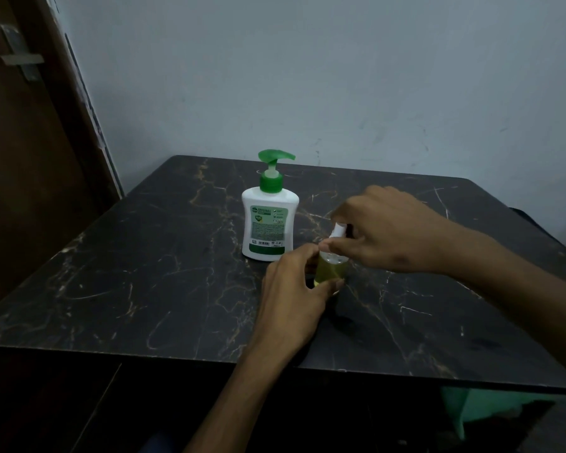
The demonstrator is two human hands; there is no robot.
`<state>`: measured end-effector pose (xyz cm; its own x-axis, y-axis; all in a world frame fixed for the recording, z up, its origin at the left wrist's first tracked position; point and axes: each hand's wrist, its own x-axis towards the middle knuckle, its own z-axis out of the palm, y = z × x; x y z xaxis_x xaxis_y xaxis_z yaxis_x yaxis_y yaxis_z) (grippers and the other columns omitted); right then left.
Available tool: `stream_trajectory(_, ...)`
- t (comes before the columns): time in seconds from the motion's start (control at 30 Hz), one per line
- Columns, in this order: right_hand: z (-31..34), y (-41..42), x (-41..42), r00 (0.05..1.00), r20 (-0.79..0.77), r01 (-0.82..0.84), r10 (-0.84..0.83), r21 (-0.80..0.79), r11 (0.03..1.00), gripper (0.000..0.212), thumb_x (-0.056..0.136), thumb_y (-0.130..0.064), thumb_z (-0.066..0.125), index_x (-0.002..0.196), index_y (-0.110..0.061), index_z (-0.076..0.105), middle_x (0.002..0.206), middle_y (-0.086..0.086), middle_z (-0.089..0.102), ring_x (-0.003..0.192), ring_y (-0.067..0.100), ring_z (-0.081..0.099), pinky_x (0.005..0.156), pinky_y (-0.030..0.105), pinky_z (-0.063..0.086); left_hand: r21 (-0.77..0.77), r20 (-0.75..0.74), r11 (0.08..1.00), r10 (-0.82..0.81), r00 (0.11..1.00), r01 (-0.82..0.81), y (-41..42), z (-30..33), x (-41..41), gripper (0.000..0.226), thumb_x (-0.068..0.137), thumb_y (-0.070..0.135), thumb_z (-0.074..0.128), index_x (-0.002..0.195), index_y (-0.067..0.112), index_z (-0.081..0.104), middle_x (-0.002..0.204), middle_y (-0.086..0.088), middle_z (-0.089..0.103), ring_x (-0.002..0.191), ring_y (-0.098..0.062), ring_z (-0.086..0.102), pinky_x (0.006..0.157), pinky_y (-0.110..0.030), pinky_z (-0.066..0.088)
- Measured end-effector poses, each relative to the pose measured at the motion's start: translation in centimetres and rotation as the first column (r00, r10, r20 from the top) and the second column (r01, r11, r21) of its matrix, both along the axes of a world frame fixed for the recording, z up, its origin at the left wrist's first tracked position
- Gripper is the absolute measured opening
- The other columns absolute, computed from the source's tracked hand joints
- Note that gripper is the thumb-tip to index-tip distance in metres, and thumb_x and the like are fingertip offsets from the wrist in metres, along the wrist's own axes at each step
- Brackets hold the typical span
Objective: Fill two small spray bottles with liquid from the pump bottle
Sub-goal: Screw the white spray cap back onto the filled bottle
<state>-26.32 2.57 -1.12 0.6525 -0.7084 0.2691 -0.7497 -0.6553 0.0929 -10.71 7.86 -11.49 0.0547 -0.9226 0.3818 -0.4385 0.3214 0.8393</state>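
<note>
A small clear spray bottle (330,271) stands upright on the dark marble-patterned tabletop (144,273), just in front and to the right of the pump bottle (270,220). Its lower part is filled with a yellow-green liquid; near the shoulder the liquid ends and a few bubbles show under the neck. A white spray top (338,231) sits on the neck, tilted slightly; whether it is screwed fully down cannot be told.

The left hand (294,295) grips the spray bottle's body, its thumb curled across the lower front and its forefinger reaching round near the shoulder. The right hand (386,230) comes in from the right and pinches the spray top, thumb pressed against the neck and the other fingers curled over the white cap, hiding most of it.

The pump bottle is white and opaque, with a green collar and a green pump head whose spout points right. A green and white printed label with a barcode faces the camera; the text is too small to read. How much liquid it holds cannot be seen. It stands upright, apart from both hands.

Only one small spray bottle is in view.

A grey-blue wall (340,76) rises behind the tabletop, and a brown door (20,158) stands at the left.
</note>
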Motion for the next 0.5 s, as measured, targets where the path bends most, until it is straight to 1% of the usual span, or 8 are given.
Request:
stream_trajectory(0.03, -0.1, -0.1, 0.0, 1.0, 0.01, 0.007, -0.007, 0.011, 1.0, 0.042, 0.095, -0.061, 0.06, 0.071, -0.028, 0.053, 0.064, -0.008, 0.058, 0.053, 0.011, 0.052, 0.05, 0.032, 0.042, -0.001, 0.001, 1.0, -0.004, 1.0, 0.004, 0.0, 0.0, 0.0, 0.036, 0.079, 0.017, 0.086, 0.111, 0.029, 0.075, 0.096, 0.018, 0.077, 0.092, 0.005, 0.07, 0.084, -0.029, 0.06)
stream_trajectory(0.13, -0.2, 0.0, 0.1, 0.997, 0.072, 0.021, -0.025, 0.049, 0.999, 0.044, 0.094, -0.058, 0.064, 0.064, -0.032, 0.044, 0.059, -0.009, 0.051, 0.052, 0.009, 0.047, 0.051, 0.029, 0.033, 0.0, 0.003, 1.0, -0.009, 1.0, 0.009, 0.0, -0.1, 0.1, 0.032, 0.08, 0.016, 0.086, 0.107, 0.029, 0.075, 0.095, 0.018, 0.076, 0.092, 0.005, 0.07, 0.083, -0.027, 0.06)
stream_trajectory(0.23, -0.6, 0.0, 0.1, 0.991, 0.115, 0.058, -0.066, 0.069, 0.996, 0.037, 0.092, -0.062, 0.063, 0.073, -0.03, 0.062, 0.064, -0.009, 0.058, 0.059, 0.011, 0.055, 0.054, 0.031, 0.042, 0.006, 0.009, 1.0, -0.014, 1.0, 0.014, 0.0, -0.1, 0.1, 0.03, 0.081, 0.016, 0.085, 0.106, 0.029, 0.075, 0.096, 0.019, 0.076, 0.093, 0.005, 0.07, 0.084, -0.027, 0.06)
stream_trajectory(0.27, -0.6, 0.1, 0.0, 0.99, 0.114, 0.079, -0.088, 0.078, 0.994, 0.04, 0.091, -0.064, 0.063, 0.075, -0.028, 0.066, 0.064, -0.008, 0.06, 0.059, 0.012, 0.057, 0.055, 0.032, 0.045, 0.006, 0.012, 1.0, -0.012, 1.0, 0.012, 0.0, -0.2, 0.0, 0.032, 0.081, 0.016, 0.085, 0.107, 0.03, 0.075, 0.096, 0.019, 0.076, 0.094, 0.005, 0.07, 0.085, -0.028, 0.06)
stream_trajectory(0.33, -0.5, 0.7, -0.7, 0.984, 0.124, 0.113, -0.124, 0.097, 0.989, 0.051, 0.086, -0.072, 0.062, 0.068, -0.025, 0.067, 0.058, -0.005, 0.061, 0.055, 0.012, 0.058, 0.053, 0.033, 0.049, 0.002, 0.019, 1.0, 0.002, 1.0, -0.002, 0.0, -0.2, 0.1, 0.034, 0.081, 0.017, 0.085, 0.109, 0.032, 0.074, 0.098, 0.02, 0.076, 0.096, 0.004, 0.07, 0.086, -0.03, 0.06)
stream_trajectory(0.4, -0.1, 1.5, -2.4, 0.965, 0.207, 0.144, -0.162, 0.102, 0.984, 0.052, 0.081, -0.076, 0.06, 0.066, -0.027, 0.068, 0.057, -0.007, 0.064, 0.054, 0.009, 0.061, 0.051, 0.028, 0.05, 0.007, 0.029, 1.0, 0.007, 1.0, -0.007, -0.2, -0.2, 0.0, 0.034, 0.081, 0.018, 0.086, 0.11, 0.032, 0.074, 0.099, 0.02, 0.076, 0.097, 0.003, 0.07, 0.088, -0.031, 0.06)
stream_trajectory(0.47, -0.1, 2.4, -4.8, 0.907, 0.36, 0.206, -0.22, 0.079, 0.975, 0.038, 0.085, -0.065, 0.065, 0.069, -0.031, 0.07, 0.057, -0.01, 0.065, 0.053, 0.006, 0.061, 0.048, 0.016, 0.04, 0.019, 0.055, 1.0, 0.005, 0.998, -0.006, -0.5, 0.0, -0.2, 0.035, 0.081, 0.02, 0.086, 0.112, 0.032, 0.073, 0.102, 0.019, 0.076, 0.098, 0.004, 0.069, 0.089, -0.03, 0.06)
stream_trajectory(0.5, -0.2, 2.7, -6.0, 0.867, 0.437, 0.238, -0.239, 0.058, 0.97, 0.034, 0.087, -0.059, 0.067, 0.07, -0.03, 0.071, 0.056, -0.01, 0.064, 0.053, 0.006, 0.061, 0.049, 0.015, 0.038, 0.023, 0.068, 1.0, 0.005, 0.998, -0.006, -0.8, 0.2, -0.3, 0.034, 0.082, 0.021, 0.086, 0.112, 0.031, 0.073, 0.102, 0.019, 0.076, 0.097, 0.004, 0.069, 0.09, -0.031, 0.06)
